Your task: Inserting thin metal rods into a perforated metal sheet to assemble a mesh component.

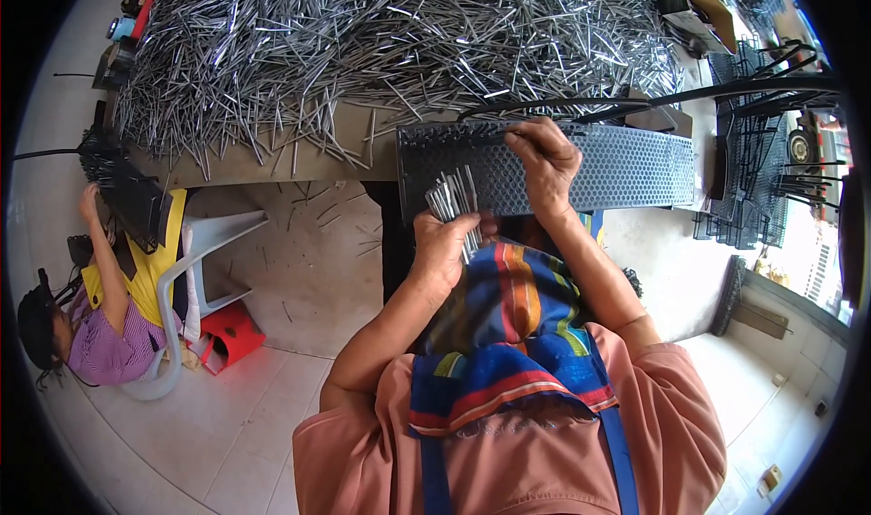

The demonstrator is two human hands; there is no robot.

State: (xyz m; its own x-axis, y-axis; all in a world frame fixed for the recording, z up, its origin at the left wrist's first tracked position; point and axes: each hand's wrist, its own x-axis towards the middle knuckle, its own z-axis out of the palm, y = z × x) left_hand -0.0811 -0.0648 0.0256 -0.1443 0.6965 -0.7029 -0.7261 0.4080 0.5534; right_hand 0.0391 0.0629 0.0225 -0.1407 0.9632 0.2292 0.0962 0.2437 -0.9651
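A bundle of thin silver metal strips [451, 199] stands up out of my left hand [442, 243], whose fingers are wrapped round it just before the near edge of a dark panel. That long panel [617, 166], pierced with rows of small holes, lies across the table's front edge. Over its middle part, my right hand [547, 159] is closed with the fingertips pinched together; whatever they hold, if anything, is too small to make out. Short dark pieces [445, 137] line the panel's far left edge.
A large heap of loose metal strips [381, 43] covers the tabletop beyond the panel. Long black bars [717, 88] cross at right, near black racks [758, 143]. At left a co-worker [118, 333] sits on a grey chair [168, 297] beside a red container [231, 336].
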